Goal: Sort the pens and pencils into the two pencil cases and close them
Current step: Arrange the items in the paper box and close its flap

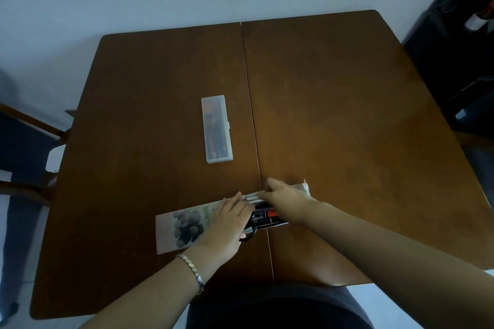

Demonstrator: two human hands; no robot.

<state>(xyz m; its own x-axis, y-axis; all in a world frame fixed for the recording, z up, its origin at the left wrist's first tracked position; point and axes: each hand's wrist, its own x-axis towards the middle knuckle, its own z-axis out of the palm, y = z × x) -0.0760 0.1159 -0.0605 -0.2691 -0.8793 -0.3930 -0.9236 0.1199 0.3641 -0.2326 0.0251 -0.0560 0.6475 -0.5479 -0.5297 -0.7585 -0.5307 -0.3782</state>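
From the head camera, the left hand is lying flat, fingers straight, on the printed pencil case at the worktop's 6 o'clock edge. The right hand is covering the pens inside that case. It is too blurred to tell whether it is grasping anything. The clear pencil case is lying shut at 11 o'clock from both hands, well apart.

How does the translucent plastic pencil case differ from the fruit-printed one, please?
The translucent plastic pencil case is shut, untouched, pointing away from the person; the fruit-printed pencil case lies crosswise, pens exposed, with the left hand and right hand on it. Both rest on the brown table.
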